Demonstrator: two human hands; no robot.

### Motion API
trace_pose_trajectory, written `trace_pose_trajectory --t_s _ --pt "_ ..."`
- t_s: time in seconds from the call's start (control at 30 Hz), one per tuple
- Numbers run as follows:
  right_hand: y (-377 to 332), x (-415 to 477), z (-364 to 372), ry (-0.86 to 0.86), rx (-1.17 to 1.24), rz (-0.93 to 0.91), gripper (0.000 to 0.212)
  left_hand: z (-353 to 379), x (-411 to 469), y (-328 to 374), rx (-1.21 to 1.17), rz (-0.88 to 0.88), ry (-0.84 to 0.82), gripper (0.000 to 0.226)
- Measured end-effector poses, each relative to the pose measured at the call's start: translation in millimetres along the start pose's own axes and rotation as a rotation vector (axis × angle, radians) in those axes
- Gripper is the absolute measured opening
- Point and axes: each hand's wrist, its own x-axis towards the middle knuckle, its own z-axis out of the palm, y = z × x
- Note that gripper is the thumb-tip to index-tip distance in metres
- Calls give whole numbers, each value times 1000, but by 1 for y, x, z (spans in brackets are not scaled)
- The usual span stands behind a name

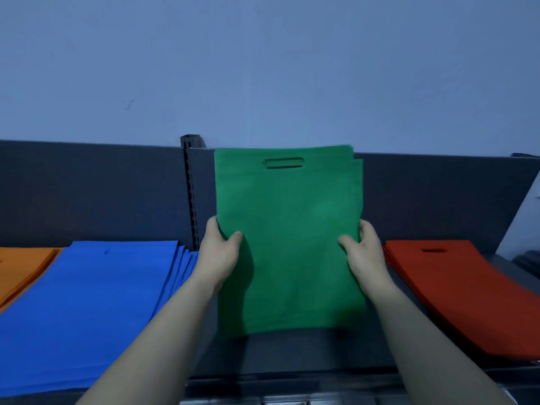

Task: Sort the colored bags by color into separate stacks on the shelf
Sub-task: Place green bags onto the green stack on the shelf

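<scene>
Nearest, at six o'clock, the front lip of the dark grey metal shelf ran across the bottom of the view, and two bare forearms stretched over it. Just past it, the left hand and the right hand gripped a bundle of flat green non-woven fabric bags by its two side edges. Each thumb pressed on the near face and the fingers curled round behind. The bundle stood upright at the centre of the shelf, its oval cut-out handle at twelve o'clock. Offset edges at its upper right corner showed more than one bag in it. Whether its lower edge touched the shelf or hung just above could not be told.

At nine o'clock of the bundle a stack of flat blue fabric bags lay on the shelf, its right edge fanned out beside the left wrist. Further toward nine o'clock, right against it, lay a stack of flat orange fabric bags. At three o'clock, apart from the bundle, a stack of flat red fabric bags lay with its handle slot at the far end.

Behind them, at eleven o'clock, a black slotted upright post rose against the dark grey back panel. Beyond that stood a plain pale blue wall.
</scene>
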Motion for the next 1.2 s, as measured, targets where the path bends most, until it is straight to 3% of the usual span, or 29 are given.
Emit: trace_pose_trajectory --t_s 0.13,0.23,0.37,0.57,0.77,0.83,0.97,1.2 --pt "-19 3 -4 48 -28 -122 53 0 -5 21 80 125 8 60" --pt "-20 -2 1 55 -111 -110 68 5 -13 19 127 157 2 62" --pt "-27 -6 -2 94 -135 -137 61 3 -12 16 127 208 45 59" --pt "-35 -17 5 144 -57 -132 68 8 -24 14 80 269 79 45" --pt "-57 -11 5 213 -58 -195 54 6 -26 34 56 394 90 48" --pt "-67 -9 1 209 -49 -196 59 1 -20 39 29 427 96 51" --pt "-54 -20 6 186 -84 -132 72 1 -25 27 105 349 32 52" --pt "-45 -19 3 192 -138 -146 61 1 -26 21 95 360 29 43"
